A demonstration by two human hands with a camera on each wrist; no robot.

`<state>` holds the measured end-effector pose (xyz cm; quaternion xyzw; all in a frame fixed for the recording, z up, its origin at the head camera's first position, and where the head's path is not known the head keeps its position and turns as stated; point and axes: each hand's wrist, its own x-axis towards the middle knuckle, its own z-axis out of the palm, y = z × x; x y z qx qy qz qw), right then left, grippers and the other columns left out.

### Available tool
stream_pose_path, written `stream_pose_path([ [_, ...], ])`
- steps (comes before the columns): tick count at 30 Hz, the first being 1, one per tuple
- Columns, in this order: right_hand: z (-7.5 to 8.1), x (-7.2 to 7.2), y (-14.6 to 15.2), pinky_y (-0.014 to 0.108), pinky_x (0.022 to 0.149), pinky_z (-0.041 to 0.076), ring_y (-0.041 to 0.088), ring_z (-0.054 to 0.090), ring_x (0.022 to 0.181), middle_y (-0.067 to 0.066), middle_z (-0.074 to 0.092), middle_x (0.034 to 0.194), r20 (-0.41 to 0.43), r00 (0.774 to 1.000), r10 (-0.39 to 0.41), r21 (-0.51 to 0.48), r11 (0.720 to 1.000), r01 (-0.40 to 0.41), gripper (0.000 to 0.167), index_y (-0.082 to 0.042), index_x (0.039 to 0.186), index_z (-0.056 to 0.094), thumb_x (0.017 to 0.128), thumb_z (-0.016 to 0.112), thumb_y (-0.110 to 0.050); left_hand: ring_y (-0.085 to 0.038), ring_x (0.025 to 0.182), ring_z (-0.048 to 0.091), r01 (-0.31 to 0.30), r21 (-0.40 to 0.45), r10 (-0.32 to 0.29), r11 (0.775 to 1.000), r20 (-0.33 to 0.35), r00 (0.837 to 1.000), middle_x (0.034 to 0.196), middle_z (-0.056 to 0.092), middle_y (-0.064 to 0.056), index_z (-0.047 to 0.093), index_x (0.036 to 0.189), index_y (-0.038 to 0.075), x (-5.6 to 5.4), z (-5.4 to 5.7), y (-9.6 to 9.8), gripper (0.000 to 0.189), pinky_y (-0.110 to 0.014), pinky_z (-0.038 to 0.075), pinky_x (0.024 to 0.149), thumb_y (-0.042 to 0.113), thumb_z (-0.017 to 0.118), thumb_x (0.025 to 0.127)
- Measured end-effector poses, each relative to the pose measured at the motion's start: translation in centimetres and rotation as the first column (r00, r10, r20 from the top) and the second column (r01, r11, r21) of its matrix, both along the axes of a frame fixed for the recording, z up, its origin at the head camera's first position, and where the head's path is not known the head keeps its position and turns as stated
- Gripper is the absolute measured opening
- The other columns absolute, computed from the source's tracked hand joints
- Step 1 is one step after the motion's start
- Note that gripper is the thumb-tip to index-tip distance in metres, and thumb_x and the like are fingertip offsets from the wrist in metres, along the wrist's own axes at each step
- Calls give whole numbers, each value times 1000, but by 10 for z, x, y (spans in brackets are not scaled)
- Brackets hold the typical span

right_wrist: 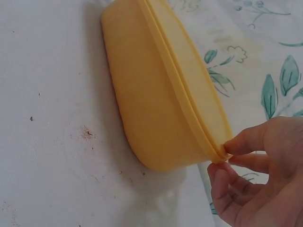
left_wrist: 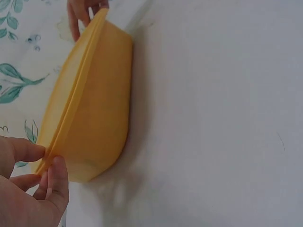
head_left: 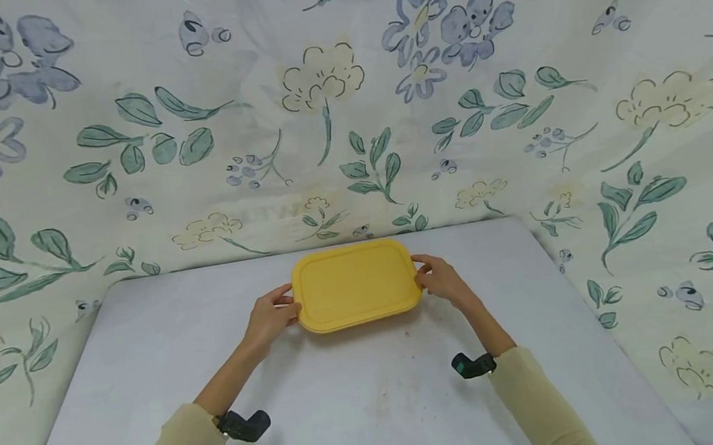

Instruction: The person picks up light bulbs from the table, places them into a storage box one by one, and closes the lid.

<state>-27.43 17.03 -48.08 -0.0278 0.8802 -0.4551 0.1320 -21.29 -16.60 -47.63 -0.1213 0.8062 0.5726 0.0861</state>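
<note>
A yellow lidded food container [head_left: 356, 285] sits near the far edge of the table, its flat rounded-corner lid facing up. My left hand [head_left: 271, 318] pinches the rim at its left end. In the left wrist view the thumb and fingers of that hand [left_wrist: 33, 189] grip the lid's edge from above and below. At the opposite end my right hand [head_left: 439, 279] pinches the rim too. The right wrist view shows the fingertips [right_wrist: 232, 149] at the lid's corner, with the container's deep side wall [right_wrist: 142, 90] beside them. The container's inside is hidden by the lid.
The white table [head_left: 346, 405] has small reddish-brown specks and smudges [head_left: 380, 402] in front of the container. Behind it hangs a floral cloth [head_left: 348, 111], which also runs along both sides. Each wrist carries a black camera [head_left: 244, 425].
</note>
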Motion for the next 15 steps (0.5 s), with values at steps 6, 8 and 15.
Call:
stream_pose_path([
  [6,4,-1,-2,26,64,48,34,60,87,15,58,109,22,1000,-1,11,1000,0,53,-5,147,48,95,56,-10,-25,100,60,7,-10,-7,1000,13,1000,121,53,-20,40,149,-4,-3,0,0,57,-28,57,80,5,60,97],
  [8,5,-1,-2,26,64,47,33,60,87,15,58,109,29,1000,-3,17,1000,2,53,-6,148,48,95,56,-10,-25,99,59,7,-10,-7,1000,20,1000,121,53,-19,40,150,-3,-3,-1,0,57,-28,57,80,5,60,97],
  [15,5,-4,-2,26,64,47,34,60,88,14,59,106,45,999,-7,25,1000,6,53,-6,148,47,96,55,-10,-24,95,60,12,-8,-12,1000,31,999,120,53,-19,41,150,-3,-5,0,0,57,-22,56,75,7,60,97],
])
